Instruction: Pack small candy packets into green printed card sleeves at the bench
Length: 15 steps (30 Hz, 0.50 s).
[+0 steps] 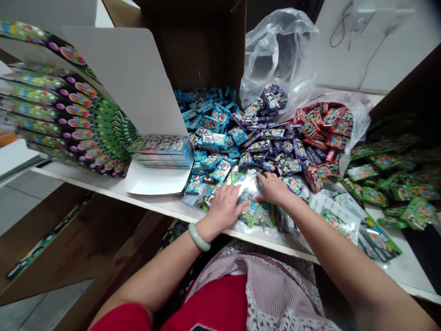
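A clear plastic bag (pixel 253 186) with a green and black print lies at the table's front edge, its shiny film catching the light. From its left side my left hand (pixel 223 206), with a pale green bangle on the wrist, closes on it, thumb towards the print. My right hand (pixel 274 189) has the other side, its fingers bent over the film. Parts of both fingertips are hidden by glare. Beyond the hands lie blue small packs (pixel 215 140) and purple small packs (pixel 275 147), heaped together.
Red packs (pixel 325 122) spill from a clear sack on the right, with green packs (pixel 406 184) beyond. Flat printed bags (pixel 375 234) lie near the front edge. Display boxes (pixel 82 119) are stacked left, beside an open white-flapped box (pixel 158 179). A large carton (pixel 200 46) stands behind.
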Each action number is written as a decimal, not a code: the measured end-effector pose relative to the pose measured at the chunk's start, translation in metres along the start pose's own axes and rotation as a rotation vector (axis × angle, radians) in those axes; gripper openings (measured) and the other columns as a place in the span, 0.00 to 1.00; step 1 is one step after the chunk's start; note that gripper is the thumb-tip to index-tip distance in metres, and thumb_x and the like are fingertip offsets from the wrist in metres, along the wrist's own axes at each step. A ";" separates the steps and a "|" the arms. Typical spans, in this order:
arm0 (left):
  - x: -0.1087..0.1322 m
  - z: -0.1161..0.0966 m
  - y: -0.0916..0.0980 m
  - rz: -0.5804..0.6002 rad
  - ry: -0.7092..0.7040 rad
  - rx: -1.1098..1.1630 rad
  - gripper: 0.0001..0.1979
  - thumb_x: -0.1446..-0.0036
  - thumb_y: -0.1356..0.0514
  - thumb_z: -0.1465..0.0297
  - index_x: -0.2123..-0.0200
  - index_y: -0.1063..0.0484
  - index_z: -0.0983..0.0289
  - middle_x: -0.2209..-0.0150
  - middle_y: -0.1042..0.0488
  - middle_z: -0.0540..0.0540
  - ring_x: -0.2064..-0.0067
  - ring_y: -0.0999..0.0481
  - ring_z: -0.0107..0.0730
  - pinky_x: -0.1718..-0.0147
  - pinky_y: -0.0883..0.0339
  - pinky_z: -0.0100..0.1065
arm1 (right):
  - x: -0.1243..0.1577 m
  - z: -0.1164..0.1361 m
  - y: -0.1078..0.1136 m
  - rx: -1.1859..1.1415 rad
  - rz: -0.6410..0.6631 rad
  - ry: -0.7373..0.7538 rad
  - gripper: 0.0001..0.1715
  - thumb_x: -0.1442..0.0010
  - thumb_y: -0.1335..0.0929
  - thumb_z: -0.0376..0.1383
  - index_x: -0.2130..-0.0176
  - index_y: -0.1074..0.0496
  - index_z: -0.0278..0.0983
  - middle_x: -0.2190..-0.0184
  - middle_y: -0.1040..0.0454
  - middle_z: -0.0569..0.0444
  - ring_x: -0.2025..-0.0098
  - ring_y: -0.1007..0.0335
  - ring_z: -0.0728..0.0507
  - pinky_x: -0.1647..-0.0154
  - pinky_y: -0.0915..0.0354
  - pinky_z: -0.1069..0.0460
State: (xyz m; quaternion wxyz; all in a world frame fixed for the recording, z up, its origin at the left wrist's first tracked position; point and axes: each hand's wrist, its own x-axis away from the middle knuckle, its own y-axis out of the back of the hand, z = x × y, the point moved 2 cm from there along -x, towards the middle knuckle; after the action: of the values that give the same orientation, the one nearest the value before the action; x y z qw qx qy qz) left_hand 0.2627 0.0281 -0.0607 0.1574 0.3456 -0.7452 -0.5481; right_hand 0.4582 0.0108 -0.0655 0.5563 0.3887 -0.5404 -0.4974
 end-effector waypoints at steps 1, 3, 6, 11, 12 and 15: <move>-0.004 -0.008 -0.004 0.042 0.016 0.040 0.21 0.41 0.41 0.66 0.47 0.36 0.69 0.49 0.31 0.66 0.45 0.35 0.51 0.44 0.41 0.49 | 0.000 -0.001 -0.001 -0.010 -0.006 0.002 0.56 0.57 0.23 0.47 0.37 0.42 0.28 0.45 0.36 0.33 0.45 0.39 0.29 0.47 0.40 0.43; -0.013 -0.019 -0.011 0.103 0.119 0.126 0.21 0.47 0.36 0.66 0.52 0.34 0.70 0.51 0.32 0.67 0.45 0.36 0.55 0.45 0.41 0.50 | 0.002 -0.004 -0.003 -0.034 -0.021 0.009 0.55 0.56 0.23 0.46 0.36 0.42 0.28 0.44 0.36 0.33 0.44 0.39 0.29 0.46 0.40 0.43; -0.026 -0.022 -0.017 0.118 0.262 0.236 0.25 0.57 0.29 0.70 0.56 0.33 0.70 0.51 0.33 0.69 0.43 0.37 0.59 0.45 0.43 0.51 | 0.006 -0.008 -0.008 -0.083 -0.050 0.029 0.53 0.55 0.23 0.44 0.37 0.42 0.30 0.41 0.38 0.34 0.41 0.41 0.30 0.43 0.42 0.43; -0.046 -0.010 -0.020 0.136 0.361 0.420 0.21 0.57 0.32 0.76 0.58 0.33 0.69 0.58 0.29 0.63 0.50 0.30 0.51 0.51 0.37 0.45 | 0.015 -0.016 -0.016 -0.186 -0.124 0.026 0.52 0.53 0.24 0.42 0.36 0.43 0.27 0.38 0.41 0.32 0.38 0.45 0.30 0.39 0.45 0.41; -0.050 -0.007 -0.019 0.153 0.376 0.480 0.19 0.55 0.34 0.76 0.57 0.33 0.69 0.61 0.28 0.61 0.54 0.28 0.47 0.54 0.35 0.43 | 0.017 -0.017 -0.016 -0.201 -0.136 0.027 0.51 0.52 0.25 0.42 0.36 0.43 0.27 0.38 0.41 0.33 0.38 0.45 0.31 0.39 0.45 0.41; -0.060 0.000 -0.008 0.219 0.384 0.680 0.12 0.47 0.40 0.73 0.57 0.31 0.69 0.66 0.27 0.56 0.64 0.26 0.35 0.61 0.32 0.36 | 0.019 -0.019 -0.010 -0.351 -0.220 0.042 0.44 0.46 0.28 0.42 0.37 0.42 0.28 0.37 0.41 0.36 0.36 0.46 0.33 0.37 0.47 0.42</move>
State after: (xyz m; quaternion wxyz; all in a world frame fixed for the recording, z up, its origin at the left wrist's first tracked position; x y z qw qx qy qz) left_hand 0.3079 0.0677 -0.0591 0.2277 0.3924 -0.8736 -0.1759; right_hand 0.4743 -0.0116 -0.0738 0.5692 0.3527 -0.3878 -0.6334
